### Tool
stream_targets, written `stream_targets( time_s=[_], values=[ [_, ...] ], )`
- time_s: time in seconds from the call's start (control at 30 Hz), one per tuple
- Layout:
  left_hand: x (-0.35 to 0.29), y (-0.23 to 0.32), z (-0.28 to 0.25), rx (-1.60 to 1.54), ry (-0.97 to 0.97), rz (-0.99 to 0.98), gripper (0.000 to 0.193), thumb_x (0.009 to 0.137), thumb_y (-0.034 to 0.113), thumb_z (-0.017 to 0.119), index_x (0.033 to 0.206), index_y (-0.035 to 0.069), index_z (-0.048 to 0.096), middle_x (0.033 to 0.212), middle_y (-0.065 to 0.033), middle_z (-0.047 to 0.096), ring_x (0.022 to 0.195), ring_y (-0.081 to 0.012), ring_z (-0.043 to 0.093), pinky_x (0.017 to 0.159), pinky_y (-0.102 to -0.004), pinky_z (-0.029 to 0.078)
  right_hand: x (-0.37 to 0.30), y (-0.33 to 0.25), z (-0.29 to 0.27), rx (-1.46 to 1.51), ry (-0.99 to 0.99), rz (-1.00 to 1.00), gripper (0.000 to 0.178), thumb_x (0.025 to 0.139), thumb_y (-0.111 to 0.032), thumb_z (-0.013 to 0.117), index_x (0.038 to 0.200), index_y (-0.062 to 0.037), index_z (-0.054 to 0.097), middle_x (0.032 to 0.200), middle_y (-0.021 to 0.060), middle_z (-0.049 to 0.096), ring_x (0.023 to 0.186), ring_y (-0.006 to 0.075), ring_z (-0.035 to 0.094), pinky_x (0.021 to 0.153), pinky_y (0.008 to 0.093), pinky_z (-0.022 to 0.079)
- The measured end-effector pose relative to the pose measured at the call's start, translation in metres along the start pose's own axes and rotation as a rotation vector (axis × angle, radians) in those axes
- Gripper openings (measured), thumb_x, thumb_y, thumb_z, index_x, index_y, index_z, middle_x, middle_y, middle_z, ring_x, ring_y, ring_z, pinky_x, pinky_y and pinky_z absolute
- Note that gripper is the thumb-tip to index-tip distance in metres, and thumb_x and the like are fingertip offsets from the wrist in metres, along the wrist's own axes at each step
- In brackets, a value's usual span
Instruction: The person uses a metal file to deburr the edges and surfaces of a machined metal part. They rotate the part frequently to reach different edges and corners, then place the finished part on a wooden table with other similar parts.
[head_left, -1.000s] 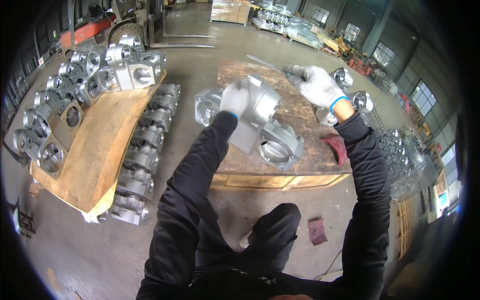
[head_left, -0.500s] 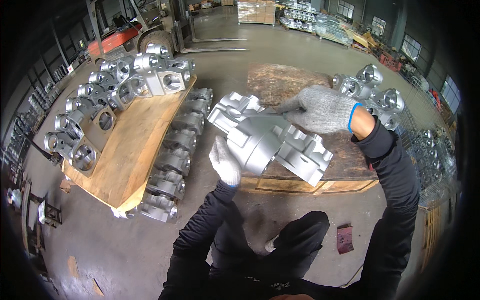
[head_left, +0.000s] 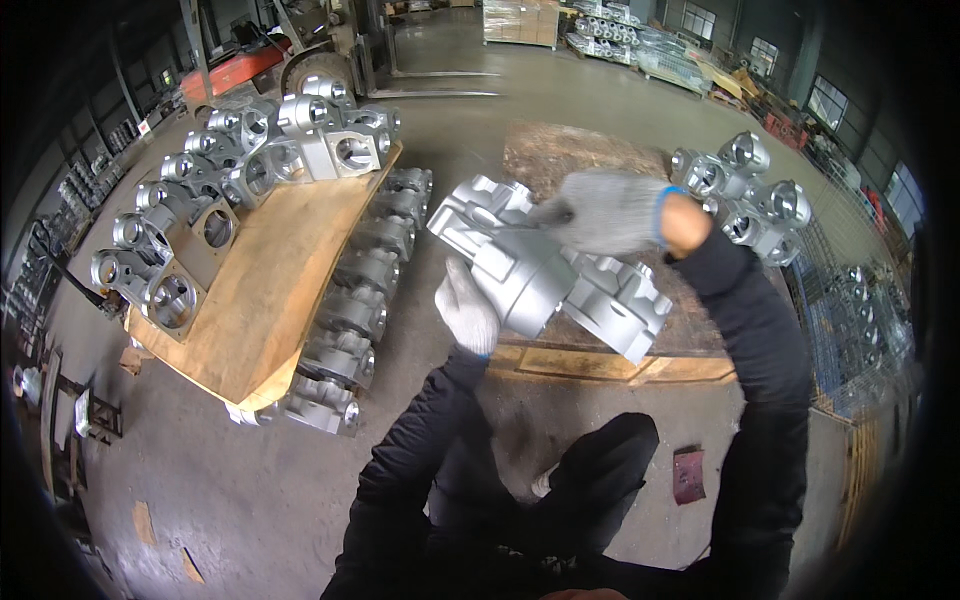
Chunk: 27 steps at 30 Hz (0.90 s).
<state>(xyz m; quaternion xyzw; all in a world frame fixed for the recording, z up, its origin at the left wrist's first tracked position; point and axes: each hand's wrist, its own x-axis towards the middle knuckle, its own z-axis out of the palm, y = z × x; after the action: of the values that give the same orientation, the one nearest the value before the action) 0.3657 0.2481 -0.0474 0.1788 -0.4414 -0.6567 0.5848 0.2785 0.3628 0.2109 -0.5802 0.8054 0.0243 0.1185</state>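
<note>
A silver cast-metal housing (head_left: pixel 525 280) with a round barrel and notched flanges lies slantwise in front of me, over the wooden board top (head_left: pixel 540 150). Whether it rests on the board or is lifted I cannot tell. In a pale grey glove, my left hand (head_left: pixel 468 308) grips its near left side, thumb up along the edge and the other fingers hidden. My right hand (head_left: pixel 610 210), gloved with a blue cuff, is smeared by motion above the far side of the barrel. Its fingers look curled together; what they hold, if anything, is not visible.
To the left, several similar housings (head_left: pixel 215 228) stand on a plywood sheet (head_left: pixel 270 270), with more castings (head_left: pixel 350 300) stacked below. Others (head_left: pixel 745 200) sit at the board's right end, near a wire cage (head_left: pixel 840 310). A forklift (head_left: pixel 310 60) stands behind.
My right hand has shifted left along the housing, its forearm swinging inward. My left hand keeps its hold. The whole view has moved slightly.
</note>
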Motion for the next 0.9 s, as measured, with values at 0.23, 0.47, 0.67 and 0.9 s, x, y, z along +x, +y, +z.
stream_targets(
  time_s=[0.23,0.47,0.67,0.9],
  values=[
    [0.005,-0.013,0.01,0.011,0.082,0.043,0.052,0.114,0.039,0.048,0.088,-0.004,0.061,0.079,-0.0012,0.057,0.077,-0.0077,0.046,0.068,-0.029,0.043,-0.014,0.008,0.009,0.504,-0.111,0.108,0.049,0.103,-0.03,0.059,0.146,-0.0075,0.06,0.065,0.0009,0.063,0.052,0.0078,0.058,0.043,0.0264,0.048],
    [0.03,0.017,0.027,0.16,-0.322,0.023,0.052,0.112,0.038,0.051,0.118,-0.011,0.068,0.1,-0.012,0.073,0.092,-0.0142,0.063,0.084,-0.0298,0.051,-0.019,0.023,0.052,0.814,0.27,0.036,0.059,0.098,-0.042,0.067,0.142,-0.0031,0.063,0.074,0.0029,0.068,0.051,0.0085,0.057,0.044,0.026,0.048],
    [0.07,0.019,0.056,0.238,-0.512,-0.003,0.043,0.11,0.031,0.057,0.119,-0.008,0.069,0.112,-0.0123,0.073,0.099,-0.0159,0.065,0.086,-0.0307,0.053,-0.096,0.106,0.123,1.0,0.756,0.319,0.058,0.091,-0.036,0.079,0.133,0.0027,0.066,0.083,0.0047,0.07,0.057,0.0079,0.059,0.05,0.0224,0.047],
    [0.106,-0.006,0.114,0.41,-0.51,0.013,0.044,0.106,0.033,0.062,0.103,-0.01,0.073,0.08,-0.0081,0.072,0.07,-0.0124,0.062,0.069,-0.0314,0.052,-0.088,0.151,0.319,1.261,1.375,0.562,0.034,0.089,-0.025,0.086,0.096,-0.0127,0.054,0.075,-0.0074,0.051,0.056,0.0066,0.046,0.049,0.0244,0.039]
  ],
)
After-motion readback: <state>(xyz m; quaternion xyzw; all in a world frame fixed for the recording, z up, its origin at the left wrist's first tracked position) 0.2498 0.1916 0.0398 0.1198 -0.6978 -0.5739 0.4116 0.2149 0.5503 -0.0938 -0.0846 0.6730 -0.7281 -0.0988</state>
